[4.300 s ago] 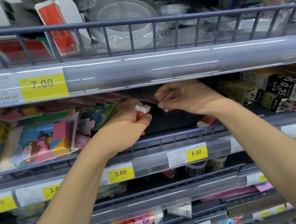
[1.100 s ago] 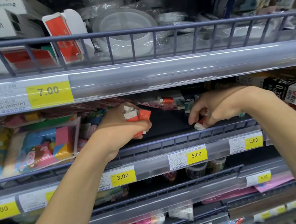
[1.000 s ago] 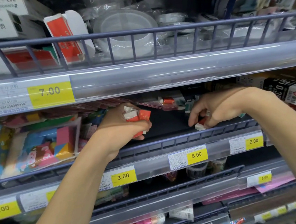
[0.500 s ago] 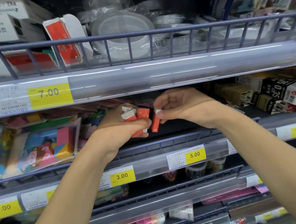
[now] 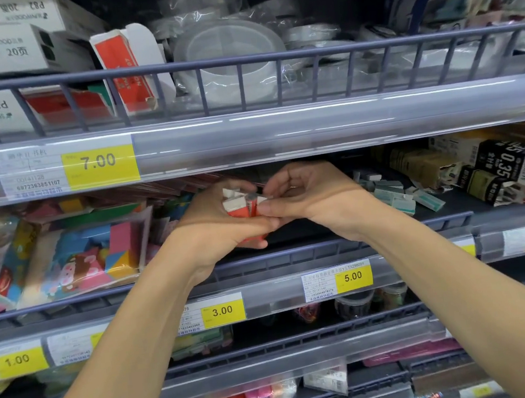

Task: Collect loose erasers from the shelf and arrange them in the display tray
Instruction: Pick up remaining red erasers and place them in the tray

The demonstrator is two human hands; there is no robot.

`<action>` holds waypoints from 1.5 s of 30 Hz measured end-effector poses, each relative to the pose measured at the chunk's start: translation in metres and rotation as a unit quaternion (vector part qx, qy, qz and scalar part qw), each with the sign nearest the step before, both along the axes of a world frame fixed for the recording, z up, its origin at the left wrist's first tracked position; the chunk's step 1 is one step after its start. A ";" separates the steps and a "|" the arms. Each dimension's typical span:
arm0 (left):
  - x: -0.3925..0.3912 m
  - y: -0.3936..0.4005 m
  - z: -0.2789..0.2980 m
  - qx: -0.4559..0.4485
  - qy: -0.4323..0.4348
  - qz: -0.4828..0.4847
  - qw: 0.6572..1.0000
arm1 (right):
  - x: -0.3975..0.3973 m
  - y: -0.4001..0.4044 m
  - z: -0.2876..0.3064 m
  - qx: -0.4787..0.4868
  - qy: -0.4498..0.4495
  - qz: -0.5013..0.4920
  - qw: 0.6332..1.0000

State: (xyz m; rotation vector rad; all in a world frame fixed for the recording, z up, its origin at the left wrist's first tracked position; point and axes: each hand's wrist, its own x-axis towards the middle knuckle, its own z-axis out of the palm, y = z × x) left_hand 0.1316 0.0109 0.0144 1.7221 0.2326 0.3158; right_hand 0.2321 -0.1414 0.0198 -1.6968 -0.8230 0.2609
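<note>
My left hand [image 5: 215, 226] grips a bunch of several red-and-white erasers [image 5: 239, 206] in front of the middle shelf [image 5: 324, 247]. My right hand [image 5: 312, 196] meets it from the right, and its thumb and fingers pinch one red eraser [image 5: 251, 204] against the bunch. Both hands hover just above the shelf's front rail. More loose pale green-and-white erasers [image 5: 393, 194] lie on the dark shelf floor to the right of my right hand. No display tray is plainly in view.
A clear box of colourful block erasers [image 5: 76, 254] stands to the left of my hands. Black and white boxes [image 5: 504, 167] fill the shelf's right end. The upper shelf rail [image 5: 248, 135] hangs close above my hands. Price tags run along each rail.
My right hand picked a red eraser from the shelf floor at the right and carried it left to my left hand. It now presses that eraser into the held bunch.
</note>
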 end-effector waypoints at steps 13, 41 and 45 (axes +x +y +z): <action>0.007 0.006 -0.005 0.011 -0.006 0.040 0.999 | 0.083 -0.021 0.018 -0.433 -0.250 -0.106 0.860; -0.028 0.004 -0.003 -0.034 -0.124 0.024 0.991 | 0.005 -0.029 0.012 -0.133 -0.189 -0.071 0.970; -0.060 0.002 -0.009 -0.056 -0.150 -0.028 0.987 | -0.052 -0.055 -0.003 -0.017 -0.119 -0.047 0.992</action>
